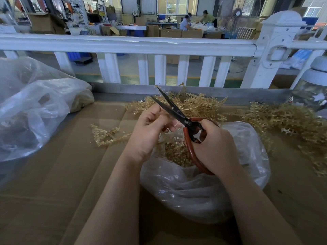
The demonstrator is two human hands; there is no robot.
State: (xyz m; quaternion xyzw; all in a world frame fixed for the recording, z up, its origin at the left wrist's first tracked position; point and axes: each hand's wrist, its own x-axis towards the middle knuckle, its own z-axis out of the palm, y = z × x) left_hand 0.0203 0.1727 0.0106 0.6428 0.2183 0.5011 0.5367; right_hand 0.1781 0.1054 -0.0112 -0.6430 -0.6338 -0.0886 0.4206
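My right hand (213,147) grips the red handles of black-bladed scissors (174,110), whose blades stand apart and point up and away. My left hand (153,126) has its fingers curled close against the lower blade, pinching a small pale plastic piece that its fingers mostly hide. Both hands hover over an open clear plastic bag (203,188) holding small yellowish plastic bits (174,152).
Piles of yellowish plastic sprue branches lie behind the hands (192,103), at the right (286,121) and at the left (106,135) on the cardboard-covered table (62,174). A large clear bag (35,106) sits at left. A white fence (134,45) borders the table's far edge; people work in the distance.
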